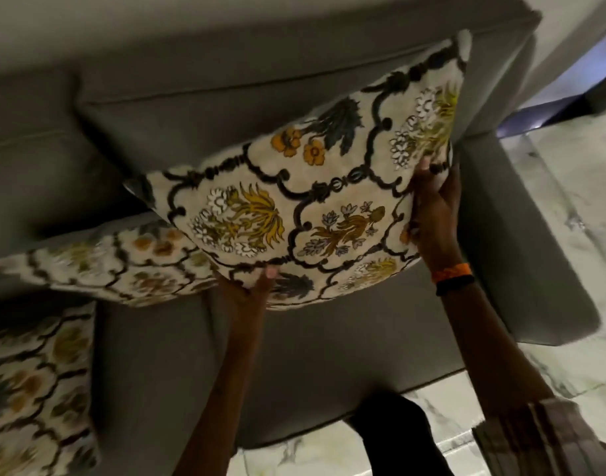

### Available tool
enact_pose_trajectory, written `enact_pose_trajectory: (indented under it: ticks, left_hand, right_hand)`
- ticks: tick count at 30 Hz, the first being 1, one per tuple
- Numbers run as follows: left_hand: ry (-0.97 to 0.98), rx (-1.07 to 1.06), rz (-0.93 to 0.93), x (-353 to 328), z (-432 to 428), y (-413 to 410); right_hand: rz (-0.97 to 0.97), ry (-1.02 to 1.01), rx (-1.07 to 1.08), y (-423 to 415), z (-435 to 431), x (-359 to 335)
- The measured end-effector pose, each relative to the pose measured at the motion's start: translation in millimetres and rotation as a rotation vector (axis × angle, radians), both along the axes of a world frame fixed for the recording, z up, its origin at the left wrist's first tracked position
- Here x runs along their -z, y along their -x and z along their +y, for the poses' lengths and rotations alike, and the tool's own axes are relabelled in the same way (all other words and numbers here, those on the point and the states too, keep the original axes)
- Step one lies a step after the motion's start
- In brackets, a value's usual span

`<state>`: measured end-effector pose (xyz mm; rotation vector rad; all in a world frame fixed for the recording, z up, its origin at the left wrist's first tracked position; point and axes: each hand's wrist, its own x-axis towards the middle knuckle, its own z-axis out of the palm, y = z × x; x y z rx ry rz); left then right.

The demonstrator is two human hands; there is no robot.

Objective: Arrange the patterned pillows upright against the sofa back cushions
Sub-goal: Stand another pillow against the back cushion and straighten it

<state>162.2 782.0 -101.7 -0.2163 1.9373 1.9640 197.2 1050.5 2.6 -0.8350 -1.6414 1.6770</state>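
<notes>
Patterned pillows sit on a grey sofa (164,372), and one of them, the held pillow (294,201), is gripped by both hands in front of the sofa's back cushion (208,108). This held pillow is cream with black scrolling lines and yellow, orange and dark blue flowers; it is tilted, its upper right corner raised toward the top of the back cushion and its lower edge clear of the seat. The left hand (250,290) clamps the pillow's lower edge from beneath, fingers pressed into the fabric. The right hand (432,214) clamps the pillow's right edge, fingers spread along the side; orange and black wristbands (454,276) circle that wrist, and a striped sleeve (535,438) shows lower down. A second pillow (123,262) of the same pattern lies flat on the seat to the left of the held pillow, partly tucked under it. A third pillow (37,389), blurred, lies nearer the sofa's front edge, left of the left forearm. Right of the sofa, a pale marble floor (569,207) shows.
</notes>
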Motion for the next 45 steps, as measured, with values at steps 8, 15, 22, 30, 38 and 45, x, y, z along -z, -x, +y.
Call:
enact_pose_trajectory:
  ticks: [8,15,22,30,38,45]
  left_hand:
    - [-0.043,0.212,-0.266,61.6,186.2,-12.8]
    - [0.136,0.163,-0.126,63.4,267.0,14.0]
    - [0.191,0.268,-0.043,74.4,267.7,23.6]
    - [0.111,0.329,-0.124,89.1,293.2,23.7]
    - [0.175,0.404,0.086,96.2,248.6,21.4]
    - [0.905,0.819,0.314,123.2,44.6,-6.9]
  right_hand:
    - [-0.491,-0.914,-0.258,29.0,145.9,48.9]
    - [-0.616,-1.091,-0.496,0.8,184.7,110.8]
    - [-0.288,0.244,-0.100,-35.9,252.7,137.1]
    - [-0.244,0.250,-0.004,-39.5,275.2,153.9]
    - [-0.426,0.146,0.255,-75.3,173.3,174.8]
    - [-0.969,-0.272,-0.291,-74.9,-46.8,213.7]
